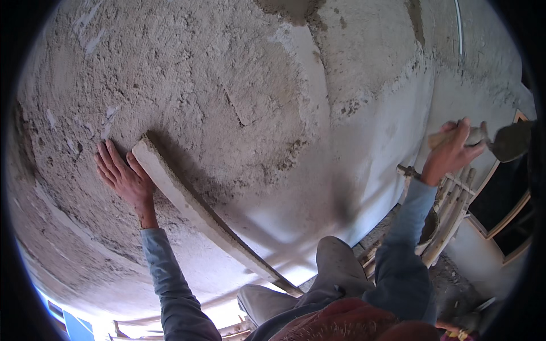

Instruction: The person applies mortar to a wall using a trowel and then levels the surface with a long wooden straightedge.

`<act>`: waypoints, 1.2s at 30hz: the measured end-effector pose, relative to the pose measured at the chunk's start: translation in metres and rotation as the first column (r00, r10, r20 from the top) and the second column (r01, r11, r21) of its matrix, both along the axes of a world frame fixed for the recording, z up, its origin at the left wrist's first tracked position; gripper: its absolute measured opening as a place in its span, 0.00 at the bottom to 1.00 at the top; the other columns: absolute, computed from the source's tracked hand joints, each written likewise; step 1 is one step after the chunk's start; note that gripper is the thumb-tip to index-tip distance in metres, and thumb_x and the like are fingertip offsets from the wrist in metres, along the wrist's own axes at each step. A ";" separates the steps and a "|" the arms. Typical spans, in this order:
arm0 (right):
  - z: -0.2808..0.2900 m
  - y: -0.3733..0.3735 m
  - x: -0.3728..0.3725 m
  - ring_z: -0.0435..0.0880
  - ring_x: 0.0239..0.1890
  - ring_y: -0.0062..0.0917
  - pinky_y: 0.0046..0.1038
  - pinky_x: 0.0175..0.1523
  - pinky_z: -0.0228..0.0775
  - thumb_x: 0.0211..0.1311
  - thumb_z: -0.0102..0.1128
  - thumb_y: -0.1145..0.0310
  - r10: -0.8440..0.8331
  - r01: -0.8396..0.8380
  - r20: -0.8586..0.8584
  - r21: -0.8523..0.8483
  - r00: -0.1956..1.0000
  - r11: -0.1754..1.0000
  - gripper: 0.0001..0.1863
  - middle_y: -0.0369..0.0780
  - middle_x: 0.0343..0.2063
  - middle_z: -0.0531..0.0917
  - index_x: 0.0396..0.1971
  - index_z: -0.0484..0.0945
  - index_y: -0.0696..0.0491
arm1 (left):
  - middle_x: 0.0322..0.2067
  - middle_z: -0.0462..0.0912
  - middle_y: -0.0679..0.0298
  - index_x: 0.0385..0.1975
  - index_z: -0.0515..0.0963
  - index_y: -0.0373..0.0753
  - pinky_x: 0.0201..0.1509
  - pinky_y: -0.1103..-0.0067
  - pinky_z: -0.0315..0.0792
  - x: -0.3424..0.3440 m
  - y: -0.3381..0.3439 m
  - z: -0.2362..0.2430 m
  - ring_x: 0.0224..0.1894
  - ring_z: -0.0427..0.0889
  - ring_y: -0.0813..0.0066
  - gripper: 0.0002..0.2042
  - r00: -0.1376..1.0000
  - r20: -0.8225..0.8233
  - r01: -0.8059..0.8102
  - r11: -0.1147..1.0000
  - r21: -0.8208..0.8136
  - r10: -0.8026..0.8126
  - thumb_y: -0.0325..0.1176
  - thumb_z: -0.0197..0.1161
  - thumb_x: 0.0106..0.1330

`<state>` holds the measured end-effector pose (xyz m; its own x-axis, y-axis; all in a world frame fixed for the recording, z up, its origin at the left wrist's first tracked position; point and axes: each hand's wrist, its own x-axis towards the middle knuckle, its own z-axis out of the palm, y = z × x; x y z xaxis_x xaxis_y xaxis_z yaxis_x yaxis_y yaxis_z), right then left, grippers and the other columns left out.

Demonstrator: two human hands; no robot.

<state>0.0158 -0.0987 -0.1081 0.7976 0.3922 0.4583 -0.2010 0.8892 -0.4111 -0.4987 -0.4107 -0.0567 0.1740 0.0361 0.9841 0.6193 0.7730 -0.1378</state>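
Observation:
My left hand [122, 173] lies flat on the rough grey wall [187, 74], fingers stretched out. Its thumb is beside the upper end of a long straight board [187, 204] coated with mortar. The board leans at a slant along the wall, its lower end reaching down near my knees. Out to the right, my right hand [449, 153] is closed around the pale handle of a trowel [512, 141]. The trowel's dark blade points right, away from the wall, and its outer edge fades into the dark rim of the picture.
Smoother plaster [381, 142] covers the wall's right and lower parts. At the right are wooden scaffold poles [449, 227] and a wooden-framed opening [503, 199]. A pale pipe [459, 31] runs down the upper right wall. Part of another person [455, 329] shows at the lower right.

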 end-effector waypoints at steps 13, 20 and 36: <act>-0.123 -0.044 -0.214 0.87 0.43 0.45 0.41 0.48 0.81 0.68 0.66 0.64 0.014 -0.112 0.915 0.034 0.403 0.993 0.24 0.52 0.41 0.85 0.59 0.72 0.56 | 0.75 0.62 0.60 0.74 0.64 0.44 0.81 0.58 0.42 -0.002 -0.001 0.001 0.79 0.54 0.54 0.29 0.984 0.018 0.180 0.984 0.000 -0.180 0.51 0.35 0.81; -0.291 -0.041 -0.071 0.74 0.26 0.21 0.30 0.32 0.68 0.67 0.63 0.68 0.831 -0.470 0.405 -0.689 0.381 0.552 0.23 0.37 0.28 0.77 0.60 0.70 0.53 | 0.75 0.64 0.60 0.74 0.65 0.44 0.79 0.59 0.49 -0.004 -0.005 0.008 0.78 0.57 0.55 0.28 0.993 -0.057 0.102 0.994 -0.030 -0.104 0.52 0.37 0.82; -0.501 0.024 0.289 0.78 0.20 0.25 0.30 0.20 0.71 0.68 0.61 0.62 0.935 0.380 0.330 -0.887 0.130 0.261 0.11 0.38 0.23 0.76 0.35 0.75 0.54 | 0.70 0.64 0.54 0.70 0.66 0.44 0.72 0.50 0.52 -0.039 0.008 -0.002 0.72 0.60 0.47 0.34 0.992 -0.115 0.038 0.989 -0.145 -0.055 0.62 0.29 0.78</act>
